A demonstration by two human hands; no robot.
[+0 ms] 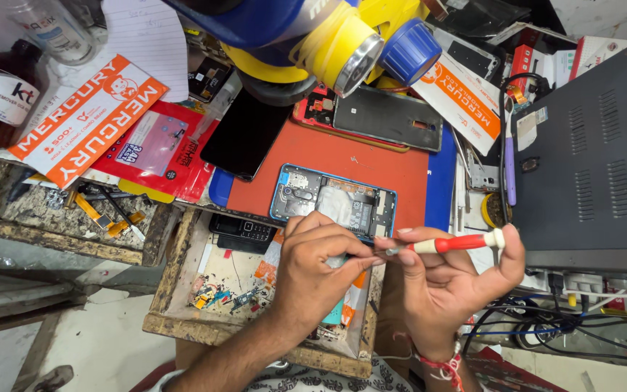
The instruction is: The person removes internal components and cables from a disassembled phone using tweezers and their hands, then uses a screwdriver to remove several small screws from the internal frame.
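A person bends over a crowded repair bench, both hands meeting at the near edge of a red work mat (371,163). The right hand (448,279) pinches a red-handled screwdriver (448,244) between thumb and forefinger, the other fingers curled under; the tool's long axis runs almost level, white cap at three o'clock, tip at nine o'clock. That tip meets the left hand (313,272), whose fingertips (357,250) are pressed together, apparently on some small part, though the part itself is too small to make out. An opened phone with a blue frame (334,201) lies face down on the mat at twelve o'clock from the knuckles, just beyond them, its long axis running from ten o'clock to four o'clock; the left hand is the nearer of the two. A black phone (244,134) lies at eleven o'clock, a second opened handset (379,116) farther up the mat. A wooden tray (183,319) of scraps sits under the wrists, and a dark metal box (589,145) fills the three o'clock side.
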